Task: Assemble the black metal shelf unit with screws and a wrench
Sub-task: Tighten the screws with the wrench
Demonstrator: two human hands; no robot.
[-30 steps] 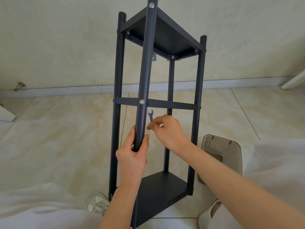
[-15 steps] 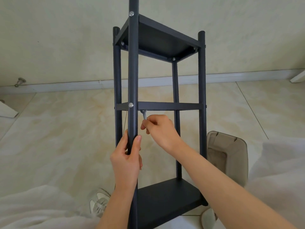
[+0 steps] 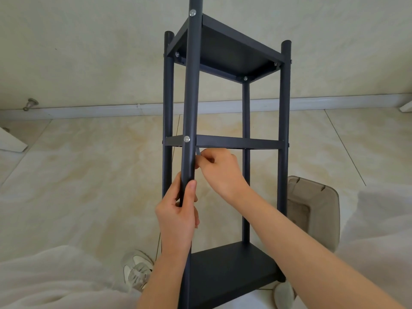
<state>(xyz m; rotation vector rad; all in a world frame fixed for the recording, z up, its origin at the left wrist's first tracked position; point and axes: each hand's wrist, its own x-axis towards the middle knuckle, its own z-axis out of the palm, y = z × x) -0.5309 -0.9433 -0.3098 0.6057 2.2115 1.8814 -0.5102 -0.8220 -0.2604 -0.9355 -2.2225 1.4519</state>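
Observation:
The black metal shelf unit stands upright on the tiled floor, with three shelves between four posts. My left hand grips the nearest post below the middle shelf. My right hand pinches a small silver wrench just under the middle shelf, right beside that post. Only a short piece of the wrench shows; its head is hidden behind the post and shelf edge. A silver screw head sits in the post at the middle shelf, another screw head at the top shelf.
A translucent brown plastic container lies on the floor to the right of the shelf unit. A doorstop sticks out of the baseboard at the far left. My knees in light trousers and my shoes frame the bottom of the view.
The shelf unit has swung from tilted to nearly upright. My right hand has carried the wrench up under the middle shelf, its head now hidden. My left hand keeps its grip on the post.

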